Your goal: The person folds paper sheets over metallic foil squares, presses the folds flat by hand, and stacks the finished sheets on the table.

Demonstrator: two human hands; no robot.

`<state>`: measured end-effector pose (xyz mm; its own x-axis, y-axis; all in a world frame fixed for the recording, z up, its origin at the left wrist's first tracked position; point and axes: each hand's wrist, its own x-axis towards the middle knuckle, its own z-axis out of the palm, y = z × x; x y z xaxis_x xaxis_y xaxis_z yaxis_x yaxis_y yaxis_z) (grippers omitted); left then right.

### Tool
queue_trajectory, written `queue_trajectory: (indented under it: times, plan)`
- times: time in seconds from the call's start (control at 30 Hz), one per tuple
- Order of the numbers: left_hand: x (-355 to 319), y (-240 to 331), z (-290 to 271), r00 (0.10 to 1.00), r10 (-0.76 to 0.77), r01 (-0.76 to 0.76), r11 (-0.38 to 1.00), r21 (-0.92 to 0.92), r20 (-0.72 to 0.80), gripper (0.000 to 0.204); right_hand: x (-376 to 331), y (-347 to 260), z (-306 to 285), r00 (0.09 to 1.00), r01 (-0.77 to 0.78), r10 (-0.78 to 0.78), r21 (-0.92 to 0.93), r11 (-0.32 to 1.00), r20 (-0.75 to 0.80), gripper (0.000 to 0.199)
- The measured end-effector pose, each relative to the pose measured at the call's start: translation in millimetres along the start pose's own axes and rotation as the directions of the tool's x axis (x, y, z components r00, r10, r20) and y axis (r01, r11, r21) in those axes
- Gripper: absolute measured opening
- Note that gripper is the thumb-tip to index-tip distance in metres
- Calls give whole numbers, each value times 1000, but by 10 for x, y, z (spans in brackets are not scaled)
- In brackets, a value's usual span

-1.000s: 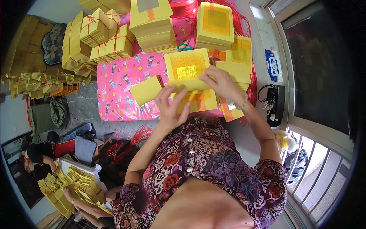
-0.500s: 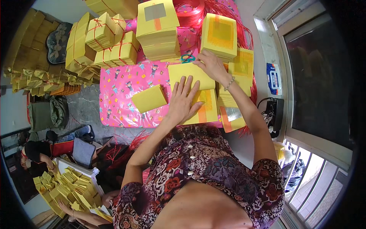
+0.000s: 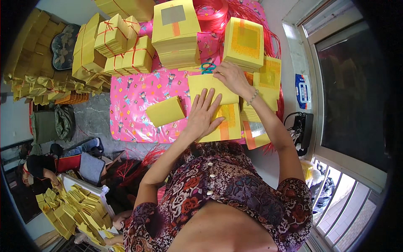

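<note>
A folded yellow paper sheet (image 3: 199, 84) lies on a stack of yellow sheets printed with orange patterns (image 3: 230, 130). Flat across the folded sheet's near edge rests my left hand (image 3: 203, 116), fingers spread and holding nothing. At its far edge, my right hand (image 3: 233, 77) has its fingers curled and pressed together on the paper. Teal-handled scissors (image 3: 207, 68) lie just beyond the right fingertips, their blades hidden. Left of my left hand sits another folded yellow paper piece (image 3: 165, 112). Beside my right forearm are more printed yellow sheets (image 3: 267, 75).
Tall yellow paper stacks (image 3: 176, 42) and red-tied bundles (image 3: 111, 40) stand on the pink patterned cover (image 3: 136, 98). Red cord (image 3: 212, 19) lies at the back. A window (image 3: 352, 92) is at right. People work at lower left beside yellow paper pieces (image 3: 86, 206).
Both hands stay on the folded sheet, with little movement against it. The whole table view sits slightly lower. At lower left, another person's hand has shifted away from the paper pile's middle.
</note>
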<state>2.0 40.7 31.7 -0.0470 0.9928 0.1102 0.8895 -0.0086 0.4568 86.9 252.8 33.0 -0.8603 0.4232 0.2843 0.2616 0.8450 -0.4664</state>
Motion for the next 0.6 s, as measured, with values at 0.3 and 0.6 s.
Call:
queue_trajectory:
  times: [0.3, 0.6]
  plan:
    - [17, -32, -5, 1000, 26, -26, 1000, -2, 12, 77, 3, 12, 14, 999, -34, 34, 2, 999, 22, 16]
    - [40, -71, 84, 998, 27, -30, 998, 48, 63, 85, -29, -212, -131, 964, 58, -83, -105, 993, -251, 16]
